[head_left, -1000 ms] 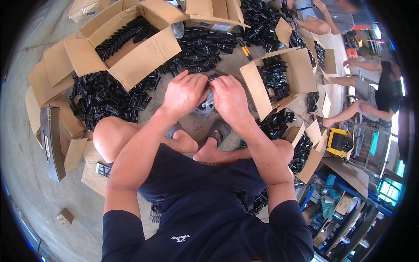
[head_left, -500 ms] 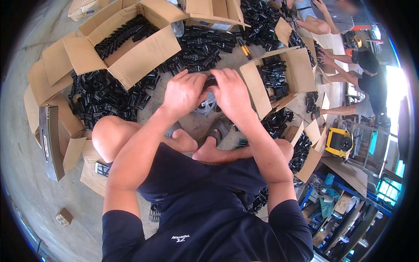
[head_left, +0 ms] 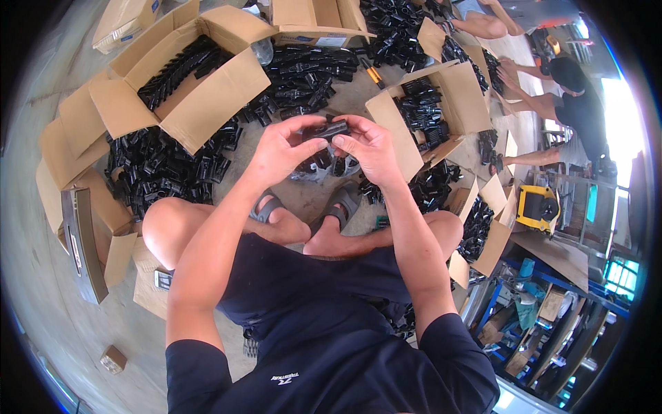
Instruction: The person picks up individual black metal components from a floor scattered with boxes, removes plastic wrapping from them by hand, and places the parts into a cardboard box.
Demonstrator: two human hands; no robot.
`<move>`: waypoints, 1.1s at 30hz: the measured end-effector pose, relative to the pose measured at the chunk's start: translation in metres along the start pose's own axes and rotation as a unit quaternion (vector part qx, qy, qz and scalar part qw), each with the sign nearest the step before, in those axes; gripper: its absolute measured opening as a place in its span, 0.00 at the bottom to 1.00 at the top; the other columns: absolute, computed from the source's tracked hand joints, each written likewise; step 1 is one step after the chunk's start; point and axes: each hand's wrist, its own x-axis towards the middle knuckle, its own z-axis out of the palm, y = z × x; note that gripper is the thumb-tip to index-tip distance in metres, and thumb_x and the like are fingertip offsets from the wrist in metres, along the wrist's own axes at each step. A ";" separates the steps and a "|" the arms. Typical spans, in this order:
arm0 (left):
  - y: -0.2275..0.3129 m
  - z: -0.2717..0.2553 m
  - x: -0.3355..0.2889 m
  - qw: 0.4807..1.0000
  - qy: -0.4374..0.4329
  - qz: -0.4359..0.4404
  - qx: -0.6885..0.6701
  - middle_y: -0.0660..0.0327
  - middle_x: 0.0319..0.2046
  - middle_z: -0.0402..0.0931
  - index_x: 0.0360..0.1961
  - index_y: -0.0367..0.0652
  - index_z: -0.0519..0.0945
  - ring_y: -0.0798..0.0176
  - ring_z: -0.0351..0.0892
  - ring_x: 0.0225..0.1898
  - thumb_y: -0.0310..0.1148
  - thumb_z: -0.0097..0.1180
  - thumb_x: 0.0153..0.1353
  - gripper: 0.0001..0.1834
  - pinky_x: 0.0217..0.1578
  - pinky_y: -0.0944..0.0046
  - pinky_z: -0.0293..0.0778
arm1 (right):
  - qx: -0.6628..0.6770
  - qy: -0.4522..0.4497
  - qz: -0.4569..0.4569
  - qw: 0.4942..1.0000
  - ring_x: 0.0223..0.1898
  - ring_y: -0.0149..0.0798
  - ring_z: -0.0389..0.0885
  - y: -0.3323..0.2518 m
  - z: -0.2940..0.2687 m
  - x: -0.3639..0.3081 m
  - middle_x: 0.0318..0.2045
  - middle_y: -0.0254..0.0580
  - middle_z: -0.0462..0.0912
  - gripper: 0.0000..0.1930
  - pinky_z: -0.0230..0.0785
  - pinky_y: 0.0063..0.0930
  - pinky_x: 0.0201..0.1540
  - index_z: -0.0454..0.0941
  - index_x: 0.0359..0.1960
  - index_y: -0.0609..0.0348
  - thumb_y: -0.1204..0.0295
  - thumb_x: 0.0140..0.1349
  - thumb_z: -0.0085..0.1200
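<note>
Between my two hands, above my crossed feet, is a black cylindrical part (head_left: 331, 131) with a glossy surface. My left hand (head_left: 286, 146) pinches its left end between thumb and fingers. The right end is gripped by my right hand (head_left: 369, 146), the thumb lying along the near side. Just below the hands, a clear plastic bag (head_left: 317, 169) with dark pieces in it lies on the floor. Beyond them spreads a pile of similar black parts (head_left: 303, 65). The part's far side is hidden by my fingers.
An open carton (head_left: 217, 90) with rows of black parts stands at the far left, a loose heap (head_left: 162, 169) beside it. Another open carton (head_left: 393, 134) is at the right. An orange-handled tool (head_left: 373, 72) lies between. Two people work at the far right, near a yellow device (head_left: 538, 208).
Both hands have turned, so the black part and my thumbs now show plainly. The whole view has shifted slightly. The part stays held in both hands.
</note>
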 end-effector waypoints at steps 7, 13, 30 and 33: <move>-0.004 0.005 0.000 0.999 0.029 0.031 -0.031 0.63 0.40 0.85 0.50 0.38 0.84 0.76 0.80 0.38 0.23 0.68 0.59 0.17 0.39 0.73 0.77 | -0.006 0.033 -0.018 0.999 0.34 0.26 0.82 -0.008 0.009 -0.004 0.38 0.38 0.85 0.19 0.77 0.20 0.37 0.77 0.54 0.70 0.79 0.62 0.64; -0.011 0.000 0.003 1.000 0.020 0.012 -0.013 0.62 0.43 0.84 0.52 0.35 0.83 0.74 0.81 0.42 0.19 0.65 0.61 0.17 0.45 0.72 0.78 | -0.059 0.019 -0.029 0.998 0.33 0.25 0.82 -0.009 0.008 0.001 0.37 0.38 0.86 0.19 0.77 0.19 0.36 0.78 0.54 0.69 0.78 0.62 0.64; -0.015 -0.001 0.021 0.976 0.174 -0.090 -0.096 0.56 0.42 0.84 0.52 0.32 0.80 0.63 0.86 0.40 0.24 0.61 0.66 0.15 0.38 0.65 0.83 | -0.699 -0.014 0.150 0.699 0.47 0.52 0.85 0.228 -0.091 0.020 0.47 0.54 0.82 0.12 0.81 0.44 0.47 0.84 0.41 0.62 0.71 0.63 0.49; -0.021 0.007 0.026 0.974 0.164 -0.098 -0.118 0.57 0.40 0.86 0.52 0.32 0.82 0.67 0.86 0.38 0.24 0.63 0.64 0.15 0.38 0.71 0.80 | -0.712 0.044 0.138 0.687 0.45 0.52 0.86 0.254 -0.093 0.017 0.46 0.55 0.82 0.13 0.81 0.42 0.46 0.82 0.43 0.64 0.73 0.64 0.47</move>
